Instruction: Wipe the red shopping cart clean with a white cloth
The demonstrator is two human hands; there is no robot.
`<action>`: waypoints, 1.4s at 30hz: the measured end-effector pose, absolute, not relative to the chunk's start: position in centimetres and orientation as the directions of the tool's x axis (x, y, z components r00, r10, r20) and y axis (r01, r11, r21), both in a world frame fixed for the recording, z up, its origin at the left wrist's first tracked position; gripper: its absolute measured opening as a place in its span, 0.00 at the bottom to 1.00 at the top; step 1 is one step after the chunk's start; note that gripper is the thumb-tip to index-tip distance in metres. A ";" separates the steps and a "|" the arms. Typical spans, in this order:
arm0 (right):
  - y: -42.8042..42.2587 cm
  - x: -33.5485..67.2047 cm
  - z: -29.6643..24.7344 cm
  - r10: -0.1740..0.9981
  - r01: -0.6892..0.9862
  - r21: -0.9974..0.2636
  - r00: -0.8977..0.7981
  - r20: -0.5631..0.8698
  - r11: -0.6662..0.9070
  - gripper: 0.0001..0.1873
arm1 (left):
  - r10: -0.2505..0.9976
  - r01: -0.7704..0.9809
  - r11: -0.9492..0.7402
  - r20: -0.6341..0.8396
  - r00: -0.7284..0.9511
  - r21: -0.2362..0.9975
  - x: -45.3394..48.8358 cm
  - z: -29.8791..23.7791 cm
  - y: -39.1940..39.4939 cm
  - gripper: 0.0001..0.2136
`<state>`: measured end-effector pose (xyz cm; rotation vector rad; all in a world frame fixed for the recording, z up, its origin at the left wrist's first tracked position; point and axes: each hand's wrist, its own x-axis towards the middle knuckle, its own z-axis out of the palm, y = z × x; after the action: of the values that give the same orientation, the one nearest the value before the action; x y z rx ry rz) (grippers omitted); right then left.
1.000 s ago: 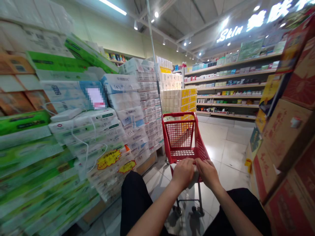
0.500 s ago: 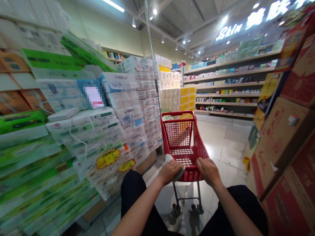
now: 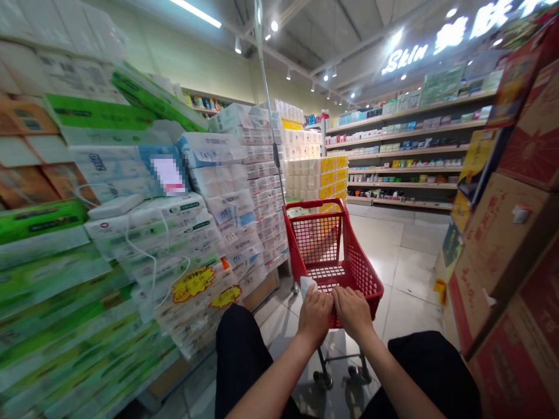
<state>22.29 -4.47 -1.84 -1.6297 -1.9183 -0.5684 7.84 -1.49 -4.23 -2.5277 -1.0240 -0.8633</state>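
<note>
A small red shopping cart (image 3: 357, 256) with a lattice basket stands on the tiles between my knees. My left hand (image 3: 315, 314) is closed on a white cloth (image 3: 308, 285) at the near rim of the basket. Part of the cloth sticks out past the fingers; the rest is hidden beneath them. Right beside it, my right hand (image 3: 353, 311) has its fingers wrapped over the same rim. From the far left corner of the cart rises a thin metal pole (image 3: 276, 154).
Stacks of tissue packs (image 3: 231, 203) line the left, with a power bank-like white box (image 3: 116, 206) and cables on one. Cardboard boxes (image 3: 502, 233) are piled at the right. Shelves of small goods (image 3: 402, 151) stand behind, past pale floor tiles (image 3: 406, 267).
The cart's near end has swung to the right. My left hand has moved right with the cloth, and my right hand has slid left along the rim, so the hands are now close together.
</note>
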 end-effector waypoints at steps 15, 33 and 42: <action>-5.7 24.7 -4.0 0.674 0.965 -0.092 -0.102 0.731 0.246 0.15 | 0.323 0.336 -0.940 0.459 0.828 0.055 2.1 0.9 5.6 0.15; -5.2 26.1 -4.2 0.660 0.961 -0.124 -0.074 0.747 0.248 0.14 | 0.337 0.309 -0.941 0.445 0.830 0.136 4.4 -1.4 1.1 0.15; -4.9 24.8 -3.9 0.663 0.961 -0.125 -0.072 0.746 0.245 0.15 | 0.550 0.536 -0.826 0.454 0.701 0.174 2.9 0.5 8.1 0.17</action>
<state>24.79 -4.86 -3.87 -1.4909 -1.8095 -0.5350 2.94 8.15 0.47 -2.9234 -0.9339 -0.7950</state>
